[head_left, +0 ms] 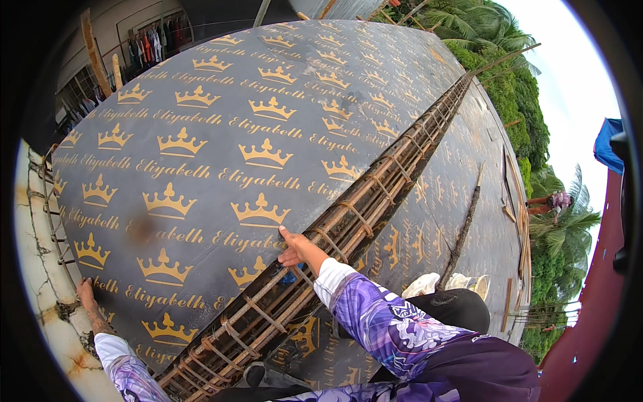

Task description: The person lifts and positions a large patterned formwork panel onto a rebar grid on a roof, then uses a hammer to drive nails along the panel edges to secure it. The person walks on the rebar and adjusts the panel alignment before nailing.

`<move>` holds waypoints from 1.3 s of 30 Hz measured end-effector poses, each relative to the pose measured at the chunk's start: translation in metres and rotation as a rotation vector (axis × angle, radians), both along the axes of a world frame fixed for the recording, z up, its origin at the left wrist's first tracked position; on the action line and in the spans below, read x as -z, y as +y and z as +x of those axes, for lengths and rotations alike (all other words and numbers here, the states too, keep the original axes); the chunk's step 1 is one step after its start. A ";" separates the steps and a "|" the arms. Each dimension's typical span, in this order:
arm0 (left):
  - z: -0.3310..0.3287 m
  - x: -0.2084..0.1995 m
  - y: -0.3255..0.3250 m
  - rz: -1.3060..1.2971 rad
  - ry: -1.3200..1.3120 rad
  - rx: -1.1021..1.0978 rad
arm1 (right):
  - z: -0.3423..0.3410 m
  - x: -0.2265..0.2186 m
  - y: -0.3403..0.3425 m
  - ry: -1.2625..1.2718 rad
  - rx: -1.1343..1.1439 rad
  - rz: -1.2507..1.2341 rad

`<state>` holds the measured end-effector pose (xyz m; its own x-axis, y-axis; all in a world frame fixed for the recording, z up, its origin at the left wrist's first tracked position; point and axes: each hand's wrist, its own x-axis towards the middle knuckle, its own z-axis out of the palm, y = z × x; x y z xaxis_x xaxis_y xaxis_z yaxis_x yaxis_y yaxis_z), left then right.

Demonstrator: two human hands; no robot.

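A dark grey panel (221, 167) printed with gold crowns and lettering spreads out before me. At its left edge, beside a pale cracked wall, my left hand (89, 305) rests with its fingers loosely stretched along the border, partly out of sight. A long cage of rusty steel bars (375, 187) with tied stirrups runs diagonally from lower left to upper right. Over the cage reaches my right hand (299, 249), open, thumb apart from the other fingers, touching the panel's edge. A small blue thing (289, 275) shows beneath this hand; its kind I cannot make out.
Right of the cage lie a dark rough pole (462, 234) and a whitish bucket (472, 285). Against the cracked wall (43, 268) stands a thinner bar cage (53, 214). Loose timber strips (512, 201) line the right edge. A person (552, 202) is farther off among trees.
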<state>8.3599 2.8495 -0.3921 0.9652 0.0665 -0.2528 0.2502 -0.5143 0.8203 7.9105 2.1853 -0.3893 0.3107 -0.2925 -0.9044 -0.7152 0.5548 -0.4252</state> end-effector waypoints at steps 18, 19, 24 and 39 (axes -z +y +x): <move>-0.151 -0.063 -0.095 0.640 -0.445 -0.167 | -0.005 0.013 0.006 0.035 -0.105 -0.061; -0.170 -0.060 -0.099 0.634 -0.372 -0.210 | -0.004 0.017 0.006 0.054 -0.083 -0.085; -0.258 -0.020 -0.122 0.788 -0.346 -0.294 | -0.006 0.053 -0.026 0.086 -0.017 0.029; -0.288 0.076 -0.133 0.485 -0.152 -0.490 | -0.010 0.111 -0.013 0.077 0.296 0.222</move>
